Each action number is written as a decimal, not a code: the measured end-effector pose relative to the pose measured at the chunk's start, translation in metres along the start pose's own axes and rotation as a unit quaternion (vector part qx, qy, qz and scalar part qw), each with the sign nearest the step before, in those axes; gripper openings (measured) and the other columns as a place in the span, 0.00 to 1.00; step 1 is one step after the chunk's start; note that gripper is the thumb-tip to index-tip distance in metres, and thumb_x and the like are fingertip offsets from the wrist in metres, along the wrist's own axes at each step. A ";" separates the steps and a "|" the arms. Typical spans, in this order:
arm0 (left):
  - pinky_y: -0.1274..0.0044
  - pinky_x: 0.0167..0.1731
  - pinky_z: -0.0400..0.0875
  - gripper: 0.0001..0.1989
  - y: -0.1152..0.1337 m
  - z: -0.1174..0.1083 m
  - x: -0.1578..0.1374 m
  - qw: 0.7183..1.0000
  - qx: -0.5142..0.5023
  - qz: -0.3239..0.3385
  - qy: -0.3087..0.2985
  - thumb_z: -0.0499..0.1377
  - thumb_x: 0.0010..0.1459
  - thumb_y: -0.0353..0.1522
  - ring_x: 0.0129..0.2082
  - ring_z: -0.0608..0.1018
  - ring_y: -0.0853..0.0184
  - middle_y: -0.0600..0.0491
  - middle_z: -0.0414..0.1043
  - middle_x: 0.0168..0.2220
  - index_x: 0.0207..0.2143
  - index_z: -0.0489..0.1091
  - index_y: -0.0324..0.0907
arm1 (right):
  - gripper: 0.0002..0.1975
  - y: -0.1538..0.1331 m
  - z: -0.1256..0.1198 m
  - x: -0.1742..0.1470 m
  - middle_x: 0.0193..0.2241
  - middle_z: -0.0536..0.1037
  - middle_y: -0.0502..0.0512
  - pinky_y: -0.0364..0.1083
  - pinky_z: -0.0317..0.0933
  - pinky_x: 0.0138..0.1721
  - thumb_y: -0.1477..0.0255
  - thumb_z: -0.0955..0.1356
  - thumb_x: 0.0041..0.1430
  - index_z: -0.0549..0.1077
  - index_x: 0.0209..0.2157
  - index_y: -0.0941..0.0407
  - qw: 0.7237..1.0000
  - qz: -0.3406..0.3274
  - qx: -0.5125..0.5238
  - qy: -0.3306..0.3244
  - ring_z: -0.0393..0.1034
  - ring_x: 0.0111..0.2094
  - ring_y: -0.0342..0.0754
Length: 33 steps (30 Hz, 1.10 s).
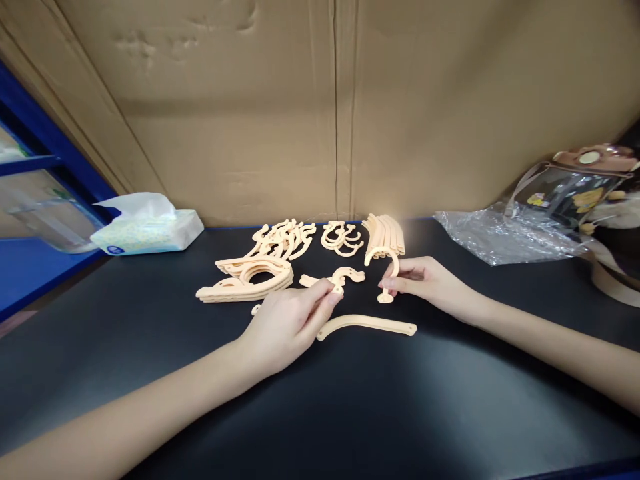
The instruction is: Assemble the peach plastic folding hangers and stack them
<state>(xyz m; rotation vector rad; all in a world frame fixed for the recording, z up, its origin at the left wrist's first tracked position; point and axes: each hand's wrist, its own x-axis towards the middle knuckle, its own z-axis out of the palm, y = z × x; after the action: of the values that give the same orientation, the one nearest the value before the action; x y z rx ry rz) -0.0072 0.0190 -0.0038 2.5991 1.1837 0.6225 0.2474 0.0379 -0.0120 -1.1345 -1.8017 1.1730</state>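
My left hand (290, 323) is closed, with thumb and index finger pinching a beige plastic hanger part (349, 273) that has a hooked end; my fingers cover some of it. To its right, my right hand (425, 283) grips a beige hanger hook (395, 267) by its stem, curve up and small flat base down. Between the hands and nearer to me, a long, slightly bent hanger arm (367, 325) lies on the black table. A stack of folded hanger pieces (245, 287) sits just beyond my left hand.
Farther back lie a pile of curved parts (285, 239), several loose hooks (343, 237) and a row of hanger arms (384, 233). A tissue pack (150, 230) stands at the left, a clear plastic bag (505, 233) and a bottle (570, 187) at the right. Cardboard (240, 113) closes the back.
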 end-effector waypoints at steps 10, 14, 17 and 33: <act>0.79 0.21 0.51 0.05 0.003 0.009 0.015 0.996 0.077 0.043 -0.004 0.47 0.60 0.30 0.18 0.67 0.68 0.59 0.64 0.19 0.34 0.62 0.42 | 0.14 -0.006 0.023 0.019 0.24 0.76 0.47 0.44 0.64 0.34 0.66 0.74 0.48 0.72 0.35 0.57 0.993 0.013 0.114 -0.005 0.69 0.27 0.41; 0.79 0.23 0.55 0.08 0.003 0.014 0.020 0.996 0.066 0.054 -0.010 0.46 0.63 0.31 0.21 0.70 0.68 0.58 0.68 0.23 0.38 0.64 0.41 | 0.14 -0.006 0.027 0.023 0.24 0.75 0.46 0.44 0.64 0.34 0.67 0.74 0.49 0.71 0.37 0.56 0.992 -0.004 0.124 -0.023 0.69 0.27 0.41; 0.79 0.24 0.56 0.08 0.002 0.014 0.021 0.996 0.059 0.069 -0.009 0.46 0.64 0.31 0.21 0.70 0.69 0.57 0.68 0.24 0.35 0.63 0.41 | 0.16 -0.004 0.026 0.023 0.24 0.74 0.46 0.43 0.63 0.33 0.66 0.74 0.50 0.71 0.40 0.56 0.992 -0.001 0.126 -0.014 0.67 0.27 0.41; 0.79 0.20 0.47 0.09 0.004 0.012 0.016 0.993 0.104 0.056 0.021 0.47 0.60 0.33 0.16 0.63 0.70 0.59 0.60 0.17 0.26 0.56 0.43 | 0.24 -0.002 0.013 0.023 0.27 0.73 0.46 0.44 0.61 0.38 0.68 0.73 0.52 0.66 0.49 0.53 0.976 0.026 0.215 -0.009 0.66 0.29 0.41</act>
<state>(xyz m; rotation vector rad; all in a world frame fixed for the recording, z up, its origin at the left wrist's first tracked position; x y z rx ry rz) 0.0101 0.0279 -0.0085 2.8568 1.1785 0.6073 0.2265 0.0546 -0.0131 -0.9216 -1.4388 1.5163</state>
